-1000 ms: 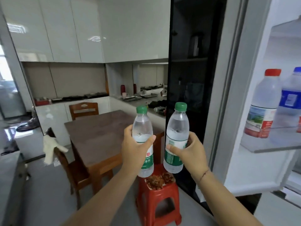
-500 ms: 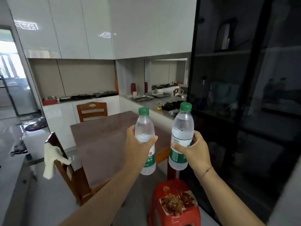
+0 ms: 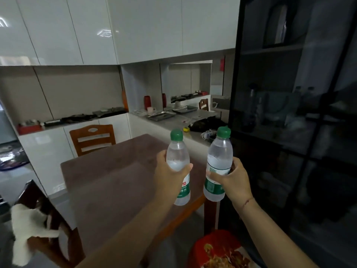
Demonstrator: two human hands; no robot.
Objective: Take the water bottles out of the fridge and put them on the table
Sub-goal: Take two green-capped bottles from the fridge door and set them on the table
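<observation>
I hold two clear water bottles with green caps and green labels, both upright in front of me. My left hand (image 3: 170, 177) grips the left bottle (image 3: 177, 153) around its middle. My right hand (image 3: 231, 179) grips the right bottle (image 3: 219, 151) the same way. Both bottles hang above the near right corner of the brown wooden table (image 3: 108, 175). The fridge is out of view.
A dark glass-fronted cabinet (image 3: 293, 132) fills the right side. A red plastic stool (image 3: 218, 250) stands below my right arm. Wooden chairs stand at the table's far side (image 3: 92, 138) and near left (image 3: 50, 225), the latter draped with a white cloth. Counters with trays run behind.
The view has swung left and moved closer to the table; the open fridge has left the frame. Both bottles stay in my hands and now hang over the table's corner.
</observation>
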